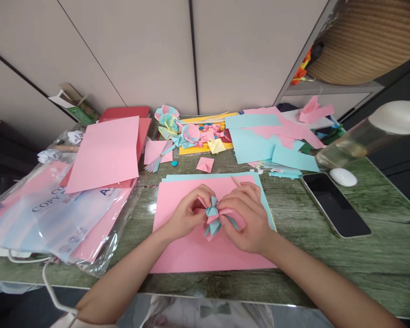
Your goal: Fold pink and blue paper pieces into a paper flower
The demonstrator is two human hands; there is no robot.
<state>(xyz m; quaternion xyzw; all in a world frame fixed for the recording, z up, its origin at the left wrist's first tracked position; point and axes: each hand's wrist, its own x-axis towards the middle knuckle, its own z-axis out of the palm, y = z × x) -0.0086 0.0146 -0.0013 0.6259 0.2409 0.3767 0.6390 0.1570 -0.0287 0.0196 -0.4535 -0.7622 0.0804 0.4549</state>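
Pink-and-blue folded-paper piece [212, 212]: lay between both hands, over a flat pink paper sheet [181, 257] on the desk [382, 264]
Left hand [190, 213]: grip pinched its left edge
Right hand [245, 217]: grip closed on its right side, covering more
Long axis: unclear behind fingers

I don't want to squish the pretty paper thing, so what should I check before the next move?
1. Left hand gripping the folded paper piece: ok, fingers pinch its left side.
2. Right hand gripping it too: ok, at its right side.
3. Pink sheet flat underneath: ok.
4. Phone out of the way: ok, apart, to the right.
5. Small pink folded square clear of both hands: ok, beyond the sheet.
6. Folds under the fingers: cannot tell, hidden.
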